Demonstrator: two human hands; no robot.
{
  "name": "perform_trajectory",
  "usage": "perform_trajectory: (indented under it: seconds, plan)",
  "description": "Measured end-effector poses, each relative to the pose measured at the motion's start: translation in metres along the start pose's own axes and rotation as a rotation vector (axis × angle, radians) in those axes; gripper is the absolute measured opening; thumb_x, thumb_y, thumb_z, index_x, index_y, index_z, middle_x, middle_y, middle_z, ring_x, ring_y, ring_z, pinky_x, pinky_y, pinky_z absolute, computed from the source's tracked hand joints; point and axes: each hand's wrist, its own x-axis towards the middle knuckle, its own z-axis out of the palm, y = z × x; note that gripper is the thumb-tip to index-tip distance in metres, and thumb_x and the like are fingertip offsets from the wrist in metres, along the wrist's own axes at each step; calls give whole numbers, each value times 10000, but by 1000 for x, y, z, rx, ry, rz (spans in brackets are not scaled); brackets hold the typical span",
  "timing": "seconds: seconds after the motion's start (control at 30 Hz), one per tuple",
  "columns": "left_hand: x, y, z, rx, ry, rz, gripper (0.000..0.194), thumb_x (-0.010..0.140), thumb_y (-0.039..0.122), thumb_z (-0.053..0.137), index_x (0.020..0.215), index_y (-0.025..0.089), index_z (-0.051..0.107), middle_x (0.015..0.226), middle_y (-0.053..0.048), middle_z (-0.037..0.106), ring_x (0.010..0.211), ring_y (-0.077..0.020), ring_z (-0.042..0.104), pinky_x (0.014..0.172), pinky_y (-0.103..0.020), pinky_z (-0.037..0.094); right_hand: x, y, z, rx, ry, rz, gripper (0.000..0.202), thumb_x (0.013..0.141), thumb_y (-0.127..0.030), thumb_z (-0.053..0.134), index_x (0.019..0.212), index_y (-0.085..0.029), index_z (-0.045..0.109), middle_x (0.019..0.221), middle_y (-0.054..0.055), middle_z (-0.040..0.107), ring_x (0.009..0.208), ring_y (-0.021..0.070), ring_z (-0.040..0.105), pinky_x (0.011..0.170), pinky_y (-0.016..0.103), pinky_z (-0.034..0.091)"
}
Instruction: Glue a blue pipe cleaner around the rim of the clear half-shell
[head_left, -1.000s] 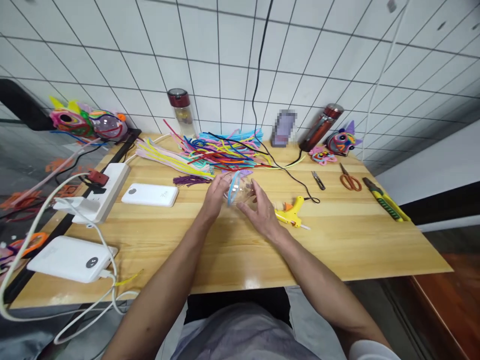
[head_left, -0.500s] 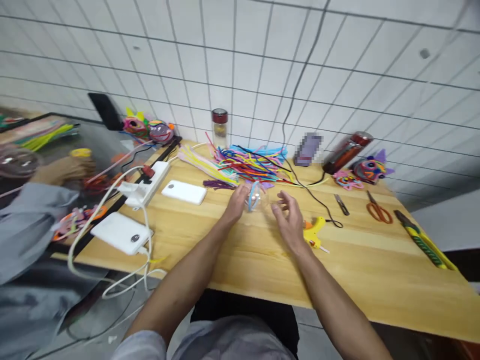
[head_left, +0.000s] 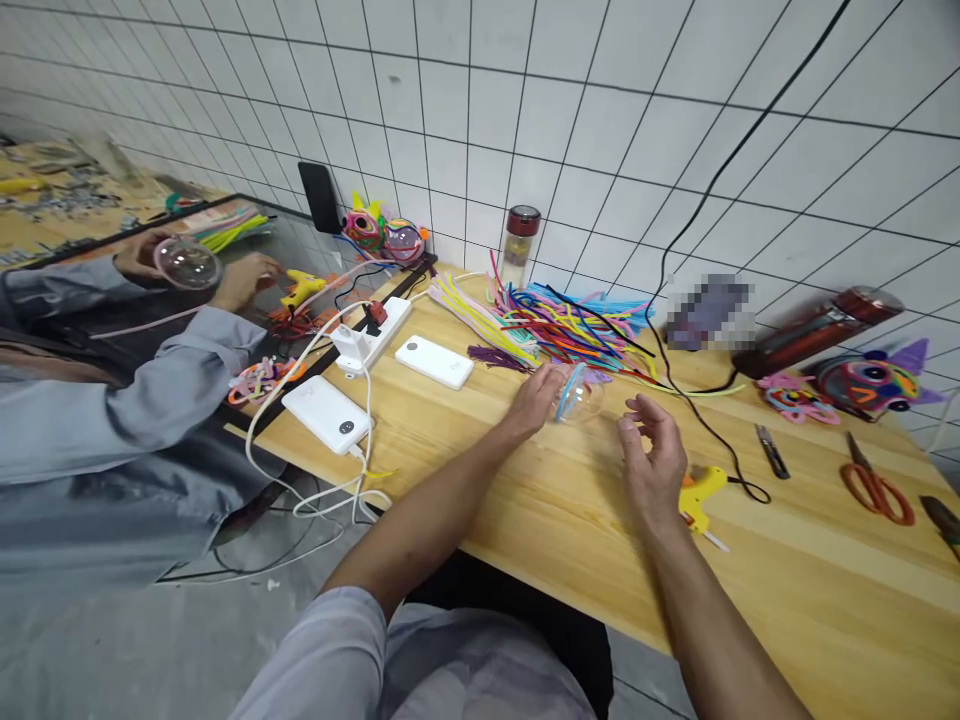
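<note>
Clear plastic, the small dome-shaped shell with a blue pipe cleaner around its rim (head_left: 576,396) sits on the pale wooden table (head_left: 787,580), just in front of a heap of many-coloured pipe cleaners (head_left: 559,325). The left hand (head_left: 534,398) touches the shell's left side, fingers laid against it rather than closed around it. The right hand (head_left: 654,465) hovers just right of the shell, apart from it, its grip spread with fingers loosely curled. A yellow glue gun (head_left: 697,497) lies just beside the right hand. Two white power banks (head_left: 433,361) lie to the left. At the neighbouring table, another person's hands (head_left: 240,280) hold a clear round bowl (head_left: 187,262).
</note>
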Motion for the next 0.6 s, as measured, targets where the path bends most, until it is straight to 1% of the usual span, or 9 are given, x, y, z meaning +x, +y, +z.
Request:
perform_trajectory:
  seconds: [0.13,0.27,0.33,0.4,0.47,0.5,0.57,0.6]
  plan:
    - [-1,0,0,19,-14,-2,381,1097,525,530,1106,196,723,1097,-46,783,1009,-199,687,964,-288,541,2,1,0,1,-6,10,485,999,-542,694,1359,-216,709,1268,138,804,1048,273,747,926,469,585]
    - [0,-3,1,1,21,28,416,1101,547,495,1108,209,736,1111,-59,792,1056,-218,701,1035,-320,541,4,2,-1,49,28,24,485,993,-549,707,1346,-218,721,1255,134,803,1069,281,747,958,476,585]
    - [1,-5,3,-27,34,59,432,1097,558,483,1102,214,745,1129,-71,798,1089,-231,711,1064,-340,543,7,-2,-6,69,70,34,464,999,-554,706,1319,-220,736,1264,133,804,1078,281,746,986,484,579]
    - [1,-5,4,-57,47,87,460,1080,591,492,1064,211,751,1124,-90,801,1084,-244,714,1065,-359,553,14,-12,-17,63,104,20,429,1009,-561,697,1272,-228,757,1252,125,812,1083,285,750,1003,492,576]
    - [2,-6,6,-83,77,107,490,1052,639,518,1040,205,745,1132,-107,798,1099,-257,709,1088,-377,546,30,-29,-34,43,120,-24,393,1020,-563,685,1224,-240,778,1209,111,825,1074,292,760,992,492,582]
    - [2,-7,6,-94,90,111,512,1038,667,525,1041,202,740,1125,-111,796,1100,-264,709,1087,-386,545,42,-40,-44,30,127,-57,374,1024,-561,680,1199,-248,788,1178,102,832,1060,294,765,976,488,588]
    - [4,-8,6,-111,96,114,567,1014,726,522,1014,200,733,1077,-109,791,1079,-272,710,1056,-395,553,77,-67,-67,-2,146,-141,320,1034,-535,677,1152,-266,803,1123,83,837,1044,292,766,955,477,593]
    - [5,-9,6,-114,100,116,584,1002,749,527,999,201,729,1064,-104,790,1084,-273,709,1063,-395,548,98,-82,-78,-29,178,-201,287,1032,-518,681,1114,-274,807,1073,71,835,1020,289,764,933,468,596]
